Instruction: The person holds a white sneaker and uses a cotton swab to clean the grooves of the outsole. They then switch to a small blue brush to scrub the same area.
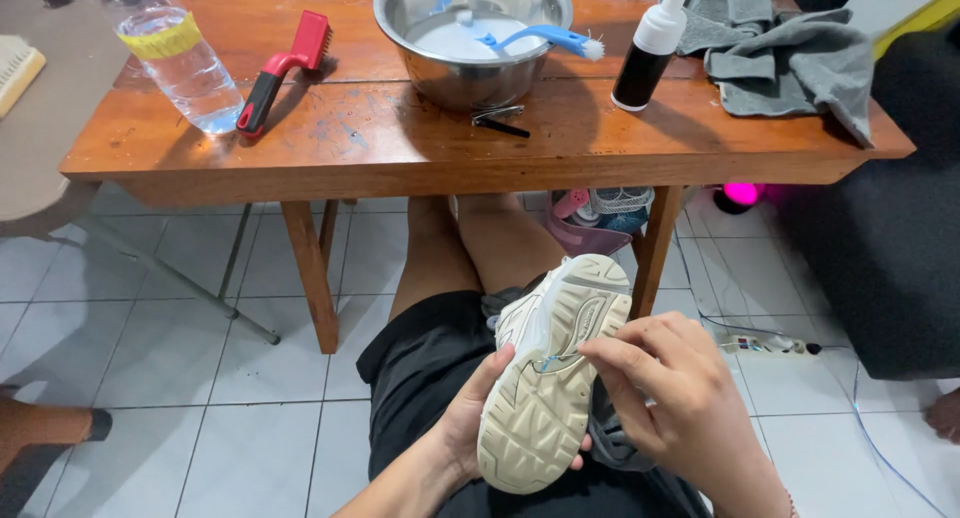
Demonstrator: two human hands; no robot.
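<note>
The shoe (555, 378) lies sole-up over the person's lap, its long axis running from near-left to far-right, with the far end aimed toward the table leg (655, 248). The left hand (470, 418) cups the shoe from beneath, fingers curled around its left edge. The right hand (675, 403), just right of the shoe, pinches something small and blue at mid-sole. Beyond the shoe, on the table (400, 148), stand a steel bowl (470, 38), red brush (285, 68), bottle (175, 53), pump bottle (650, 48) and grey cloth (790, 53).

wooden table (400, 143), steel bowl (470, 73), red brush (285, 68), grey cloth (790, 63)
</note>
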